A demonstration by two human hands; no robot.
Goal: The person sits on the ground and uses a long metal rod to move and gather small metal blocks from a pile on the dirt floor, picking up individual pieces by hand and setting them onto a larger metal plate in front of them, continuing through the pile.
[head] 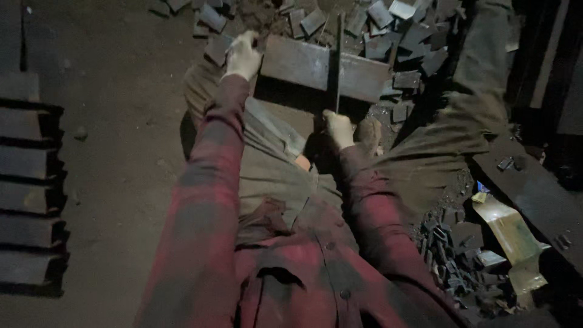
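Note:
My left hand (243,56), in a pale glove, grips the left end of a flat rectangular metal plate (303,64) that stands on edge between my legs. In my gloved right hand (338,128) is the handle of a long thin file (337,64), which lies across the plate's top edge and points away from me. Both my sleeves are red and dark checked. I sit on the floor with my legs spread to either side of the plate.
A heap of small cut metal pieces (395,30) lies behind the plate. More small metal parts (452,252) and a yellowish folded sheet (510,234) are at my right. Stacked flat bars (27,176) line the left edge. A dark beam (534,194) runs along the right.

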